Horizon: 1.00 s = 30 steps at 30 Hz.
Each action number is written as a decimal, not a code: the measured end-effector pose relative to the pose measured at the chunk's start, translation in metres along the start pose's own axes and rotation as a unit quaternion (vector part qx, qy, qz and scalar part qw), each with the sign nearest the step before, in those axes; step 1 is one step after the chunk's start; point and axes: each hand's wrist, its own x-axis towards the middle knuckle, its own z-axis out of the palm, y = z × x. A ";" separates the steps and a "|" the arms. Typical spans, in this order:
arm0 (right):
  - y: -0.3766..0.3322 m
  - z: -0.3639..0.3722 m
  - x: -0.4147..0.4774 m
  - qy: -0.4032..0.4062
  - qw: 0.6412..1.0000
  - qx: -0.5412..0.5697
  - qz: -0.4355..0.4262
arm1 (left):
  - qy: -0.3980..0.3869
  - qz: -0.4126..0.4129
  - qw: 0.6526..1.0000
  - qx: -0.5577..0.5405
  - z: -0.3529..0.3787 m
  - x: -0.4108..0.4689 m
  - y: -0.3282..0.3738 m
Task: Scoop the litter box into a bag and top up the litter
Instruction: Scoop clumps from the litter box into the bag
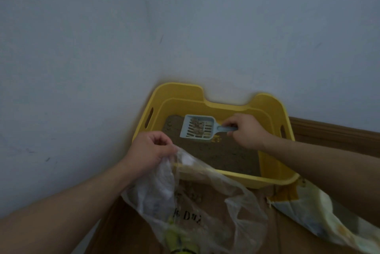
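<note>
A yellow litter box stands in the wall corner with brown litter inside. My right hand grips the handle of a pale blue slotted scoop. The scoop is held over the litter at the box's far side and carries several clumps. My left hand pinches the rim of a clear plastic bag in front of the box's near wall. The bag hangs open, with a few clumps visible inside.
A white and yellow litter sack lies on the wooden floor to the right of the bag, partly under my right forearm. Grey walls close in behind and to the left. A wooden skirting board runs at the right.
</note>
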 end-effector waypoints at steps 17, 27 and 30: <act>-0.016 -0.052 -0.105 -0.035 0.993 0.098 -0.052 | -0.006 -0.016 0.999 -0.030 0.000 -0.014 0.002; -0.015 -0.048 -0.130 -0.139 0.983 0.077 -0.089 | -0.009 -0.027 0.998 -0.054 -0.003 -0.015 -0.003; -0.015 -0.043 -0.131 -0.163 0.981 0.057 -0.092 | -0.007 -0.032 0.997 -0.063 -0.004 -0.016 -0.005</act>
